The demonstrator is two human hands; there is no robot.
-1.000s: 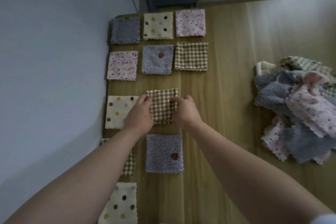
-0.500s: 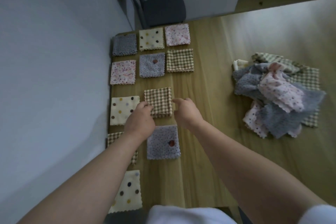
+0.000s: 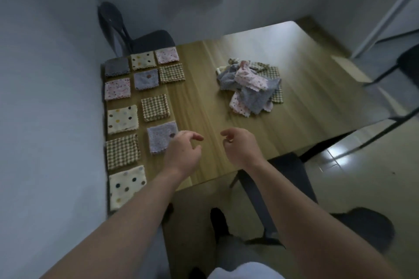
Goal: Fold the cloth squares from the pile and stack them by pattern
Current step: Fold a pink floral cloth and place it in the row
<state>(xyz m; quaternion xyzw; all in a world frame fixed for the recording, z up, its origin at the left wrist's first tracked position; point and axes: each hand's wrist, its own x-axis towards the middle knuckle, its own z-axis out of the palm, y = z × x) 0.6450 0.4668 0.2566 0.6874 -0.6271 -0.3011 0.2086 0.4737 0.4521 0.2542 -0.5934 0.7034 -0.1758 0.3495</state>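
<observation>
Several folded cloth squares lie in rows along the left side of the wooden table (image 3: 306,106). Among them, a brown checked square (image 3: 155,107) lies flat with no hand on it. Nearer me lies a grey dotted square (image 3: 160,136), whose near right corner is covered by my left hand (image 3: 184,152). That hand hovers with loosely curled fingers and holds nothing. My right hand (image 3: 240,145) hangs beside it over bare wood, also relaxed and empty. The loose pile of unfolded cloths (image 3: 251,85) lies at the table's far middle, well apart from both hands.
A grey wall runs along the table's left edge. A dark chair (image 3: 145,38) stands at the far left corner. A dark stool (image 3: 288,172) is tucked under the near edge, and another chair frame (image 3: 403,70) stands at the right. My feet show on the floor below.
Both hands let go of the brown checked square and drew back toward me. The view pulled up and back, showing the table's near edge and the floor.
</observation>
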